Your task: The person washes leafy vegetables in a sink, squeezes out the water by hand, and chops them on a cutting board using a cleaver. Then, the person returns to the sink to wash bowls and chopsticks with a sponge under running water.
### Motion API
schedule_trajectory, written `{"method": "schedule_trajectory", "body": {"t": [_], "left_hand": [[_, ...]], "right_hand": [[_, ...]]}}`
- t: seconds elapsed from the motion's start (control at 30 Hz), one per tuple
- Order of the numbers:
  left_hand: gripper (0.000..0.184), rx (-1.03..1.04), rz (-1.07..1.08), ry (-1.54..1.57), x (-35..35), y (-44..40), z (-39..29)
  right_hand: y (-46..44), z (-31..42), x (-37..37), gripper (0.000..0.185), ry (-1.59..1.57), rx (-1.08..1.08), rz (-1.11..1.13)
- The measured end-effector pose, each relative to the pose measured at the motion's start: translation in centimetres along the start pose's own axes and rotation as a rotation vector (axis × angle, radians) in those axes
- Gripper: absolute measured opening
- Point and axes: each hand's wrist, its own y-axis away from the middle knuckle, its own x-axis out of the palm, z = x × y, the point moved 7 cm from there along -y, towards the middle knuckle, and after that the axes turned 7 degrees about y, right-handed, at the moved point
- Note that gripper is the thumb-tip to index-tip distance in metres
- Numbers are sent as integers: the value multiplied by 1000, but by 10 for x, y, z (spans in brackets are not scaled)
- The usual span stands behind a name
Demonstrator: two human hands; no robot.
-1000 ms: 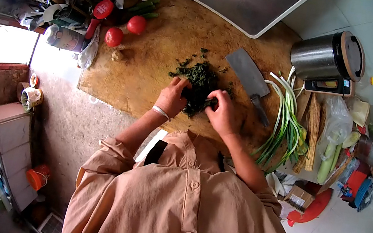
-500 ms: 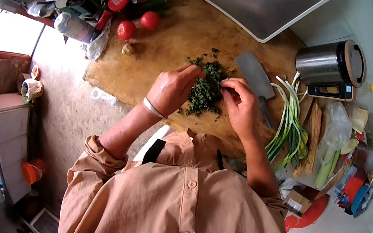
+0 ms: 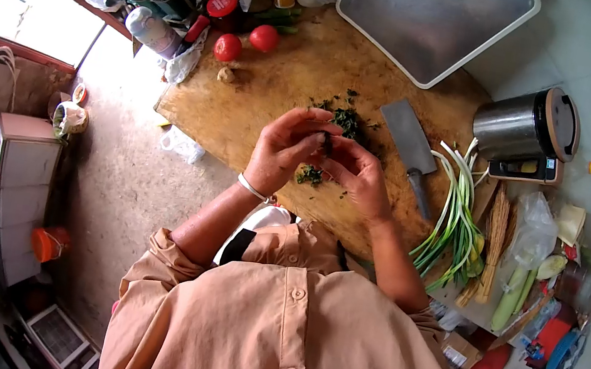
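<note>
Over the near part of the wooden board (image 3: pixel 264 93), my left hand (image 3: pixel 283 153) and my right hand (image 3: pixel 359 178) meet fingertip to fingertip. Both are closed, with a small dark clump of chopped greens (image 3: pixel 326 143) pinched between their fingers. Part of the clump is hidden by the fingers. Loose chopped greens (image 3: pixel 350 123) lie just beyond and beneath my hands. To the right rests a cleaver (image 3: pixel 407 134), its handle toward me, with nobody touching it. Beside it is a bunch of scallions (image 3: pixel 455 211).
Two tomatoes (image 3: pixel 228 47) and a garlic-like bulb (image 3: pixel 226 74) sit on the board's far left. A metal tray (image 3: pixel 432 20) leans at the back. A steel appliance (image 3: pixel 512 127), a straw brush (image 3: pixel 498 218) and plastic bags (image 3: pixel 535 225) line the right.
My hands have lifted from the pile and come together, now holding a clump of greens. The view has shifted, so the surroundings appear farther right and lower.
</note>
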Motion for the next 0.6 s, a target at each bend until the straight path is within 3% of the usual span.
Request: {"method": "schedule_trajectory", "body": {"t": [0.03, 0.23, 0.33, 0.4, 0.57, 0.6], "left_hand": [[32, -85, -52, 139, 0, 4, 8], [38, -200, -146, 223, -5, 26, 29], [42, -209, -107, 467, -8, 32, 43], [45, -261, -7, 704, -7, 36, 52], [45, -253, 57, 800, -14, 47, 50], [44, -217, -23, 709, -20, 48, 45]], "right_hand": [[2, -12, 0, 17, -48, 87, 99], [4, -27, -19, 12, -4, 148, 74], [3, -25, -9, 12, -105, 204, 76], [6, -28, 9, 13, -283, 330, 197], [-2, -49, 12, 15, -257, 363, 255], [-4, -46, 13, 15, -299, 393, 238]]}}
